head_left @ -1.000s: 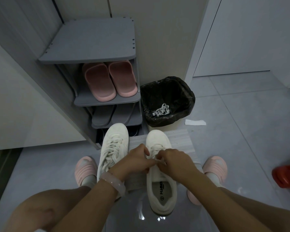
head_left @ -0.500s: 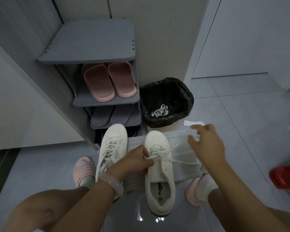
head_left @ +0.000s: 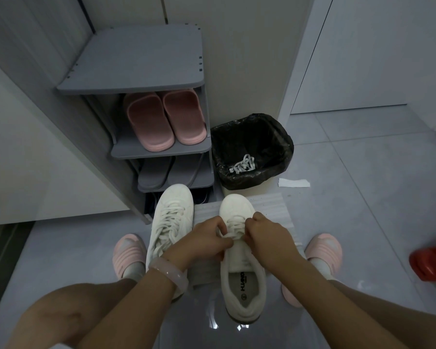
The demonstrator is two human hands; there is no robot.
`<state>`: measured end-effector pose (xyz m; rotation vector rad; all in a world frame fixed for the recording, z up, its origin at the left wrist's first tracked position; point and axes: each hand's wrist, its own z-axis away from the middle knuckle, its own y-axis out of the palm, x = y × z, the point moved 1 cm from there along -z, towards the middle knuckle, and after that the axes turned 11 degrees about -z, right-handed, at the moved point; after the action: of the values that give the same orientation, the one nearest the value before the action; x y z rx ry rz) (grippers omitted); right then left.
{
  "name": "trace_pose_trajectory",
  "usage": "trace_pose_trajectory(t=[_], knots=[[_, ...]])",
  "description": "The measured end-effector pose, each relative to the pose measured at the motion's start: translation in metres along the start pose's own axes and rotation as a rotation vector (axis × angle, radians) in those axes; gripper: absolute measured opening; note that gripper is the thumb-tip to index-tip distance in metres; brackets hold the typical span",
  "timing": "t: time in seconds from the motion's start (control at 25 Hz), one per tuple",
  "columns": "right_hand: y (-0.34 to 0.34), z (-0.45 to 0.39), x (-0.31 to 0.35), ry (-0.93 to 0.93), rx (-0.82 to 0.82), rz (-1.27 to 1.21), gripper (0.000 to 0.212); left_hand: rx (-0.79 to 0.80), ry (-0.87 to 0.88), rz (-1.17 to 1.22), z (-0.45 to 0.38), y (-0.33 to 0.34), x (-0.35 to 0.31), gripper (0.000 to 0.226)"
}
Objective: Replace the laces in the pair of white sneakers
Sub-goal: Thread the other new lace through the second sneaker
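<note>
Two white sneakers stand side by side on a pale foam sheet [head_left: 269, 206] on the floor, toes pointing away from me. The left sneaker [head_left: 173, 222] is laced up its full length. Over the right sneaker [head_left: 242, 280], my left hand [head_left: 203, 240] and my right hand [head_left: 267, 238] meet at the eyelets, and both pinch its white lace [head_left: 230, 234]. The lace ends are hidden under my fingers. A pale bracelet sits on my left wrist.
A grey shoe rack [head_left: 136, 61] stands ahead with pink slippers [head_left: 165, 119] and grey slippers. Beside it a bin with a black liner [head_left: 252, 149] holds old white laces [head_left: 243, 164]. A white paper scrap [head_left: 293, 183] lies on the tiles. A red object [head_left: 431, 263] sits at right.
Half a second ago my right hand had pulled the lace far out to the right. It has come back to the eyelets beside my left hand, which stayed on the shoe.
</note>
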<state>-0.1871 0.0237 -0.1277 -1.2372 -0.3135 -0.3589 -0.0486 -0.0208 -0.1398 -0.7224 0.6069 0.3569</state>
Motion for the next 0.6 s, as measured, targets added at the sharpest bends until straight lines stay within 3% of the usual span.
trace_pose_trajectory(t=[0.28,0.36,0.48,0.6], knots=[[-0.033,0.003,-0.025,0.107,-0.033,0.011,0.021,0.018,-0.041,0.046,0.001,0.000,0.000,0.011],[-0.034,0.002,-0.023,0.084,-0.044,-0.043,0.019,0.026,-0.038,0.025,0.002,0.001,-0.001,0.021],[-0.039,-0.004,-0.022,0.000,-0.097,-0.198,0.020,-0.048,0.136,-0.246,0.000,0.006,-0.007,0.048],[-0.042,-0.006,-0.021,-0.045,-0.166,-0.395,0.012,-0.164,0.309,-0.487,-0.004,0.015,-0.014,0.039]])
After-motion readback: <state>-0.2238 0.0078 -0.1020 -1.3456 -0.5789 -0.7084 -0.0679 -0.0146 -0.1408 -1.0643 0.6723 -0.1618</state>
